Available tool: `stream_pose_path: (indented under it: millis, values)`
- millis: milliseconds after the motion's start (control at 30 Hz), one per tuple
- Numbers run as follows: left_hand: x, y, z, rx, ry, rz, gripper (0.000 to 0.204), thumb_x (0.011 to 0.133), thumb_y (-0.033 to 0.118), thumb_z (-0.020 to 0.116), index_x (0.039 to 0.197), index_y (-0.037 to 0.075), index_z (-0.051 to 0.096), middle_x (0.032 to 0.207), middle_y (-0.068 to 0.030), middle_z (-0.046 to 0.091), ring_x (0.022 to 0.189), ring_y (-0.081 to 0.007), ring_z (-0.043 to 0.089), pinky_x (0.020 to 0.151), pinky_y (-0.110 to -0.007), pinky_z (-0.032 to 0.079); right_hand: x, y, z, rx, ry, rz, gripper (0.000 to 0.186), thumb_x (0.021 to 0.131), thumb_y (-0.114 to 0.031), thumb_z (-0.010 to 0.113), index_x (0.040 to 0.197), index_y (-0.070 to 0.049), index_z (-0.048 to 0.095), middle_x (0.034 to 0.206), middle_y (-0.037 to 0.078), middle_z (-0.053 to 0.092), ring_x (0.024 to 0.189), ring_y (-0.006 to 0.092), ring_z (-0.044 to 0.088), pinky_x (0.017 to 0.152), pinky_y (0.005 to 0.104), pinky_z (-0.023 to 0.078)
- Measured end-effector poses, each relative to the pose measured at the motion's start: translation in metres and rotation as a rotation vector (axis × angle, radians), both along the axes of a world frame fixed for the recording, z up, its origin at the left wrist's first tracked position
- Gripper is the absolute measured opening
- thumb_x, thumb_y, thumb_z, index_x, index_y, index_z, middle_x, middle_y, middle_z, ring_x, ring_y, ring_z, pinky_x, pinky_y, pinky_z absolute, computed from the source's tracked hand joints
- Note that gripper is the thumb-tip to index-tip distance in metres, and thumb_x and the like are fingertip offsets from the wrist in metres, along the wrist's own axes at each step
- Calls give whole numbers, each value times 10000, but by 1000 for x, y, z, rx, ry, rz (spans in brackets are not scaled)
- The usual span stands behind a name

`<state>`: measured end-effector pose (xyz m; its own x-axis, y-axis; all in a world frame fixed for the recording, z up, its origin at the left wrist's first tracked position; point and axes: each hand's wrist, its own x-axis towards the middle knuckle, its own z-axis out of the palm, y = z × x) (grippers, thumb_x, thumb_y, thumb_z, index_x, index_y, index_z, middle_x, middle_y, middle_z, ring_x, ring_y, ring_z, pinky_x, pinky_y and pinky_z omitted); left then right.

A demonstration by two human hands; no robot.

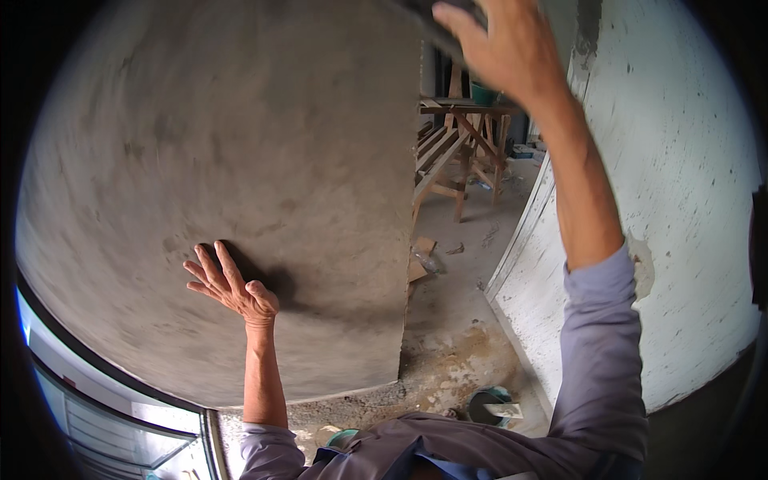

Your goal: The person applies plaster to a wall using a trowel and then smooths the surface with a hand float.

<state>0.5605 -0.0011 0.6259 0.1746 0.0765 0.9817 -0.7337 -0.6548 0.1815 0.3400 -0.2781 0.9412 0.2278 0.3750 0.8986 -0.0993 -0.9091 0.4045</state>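
A grey, freshly plastered wall (320,160) with a mottled surface fills the left and middle of the view. My left hand (238,290) lies against its lower part, fingers spread and holding nothing. Raised high at the top edge, my right hand (500,52) is by the wall's right-hand edge. A dark, flat tool that looks like a plastering float (438,26) is in it, blurred and partly cut off by the frame. The thumb shows, but the other fingers are mostly out of sight.
Right of the wall, an opening shows a wooden trestle (464,148) and cardboard scraps (418,268). A pale, splattered panel (680,176) stands at right. Low down, a bucket (490,406) holds a light flat piece. A metal-framed window (120,424) is at lower left.
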Motion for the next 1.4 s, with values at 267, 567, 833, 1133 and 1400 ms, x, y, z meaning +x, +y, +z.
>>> stream_pose_path:
  millis: [267,567,833,1133,1400]
  values:
    - [3,-9,3,-59,-15,-48,861,1016,617,16,1517,46,420,1631,-176,269,1549,-377,32,1197,-562,-126,-18,39,-216,-11,515,135,330,868,-77,656,1184,17,659,975,59,608,910,193,554,829,355,513]
    - [0,-8,0,-61,-9,-58,881,1001,646,-21,1523,98,430,1635,-139,278,1551,-364,35,1186,-609,-101,4,1,-18,46,75,-138,304,895,-209,710,1161,-64,681,1091,155,700,990,328,673,862,415,529]
    - [-2,-4,0,-14,-30,-28,854,1023,609,28,1503,32,436,1617,-189,295,1545,-386,62,1206,-574,-95,-38,16,-209,591,286,338,469,932,-189,670,1311,71,579,1206,212,632,1125,316,619,955,419,526]
    - [2,8,0,107,-51,3,785,1044,562,72,1533,29,376,1628,-212,247,1541,-406,68,1202,-579,-92,45,-45,6,964,262,1259,397,947,-168,637,1293,23,603,1220,164,656,1114,291,614,946,369,482]
    - [-3,10,-5,124,-49,16,795,1043,568,87,1530,6,368,1625,-229,243,1539,-404,88,1201,-579,-92,40,-18,-167,1128,193,708,496,965,-277,590,1342,46,585,1417,223,561,1361,295,498,1142,386,374]
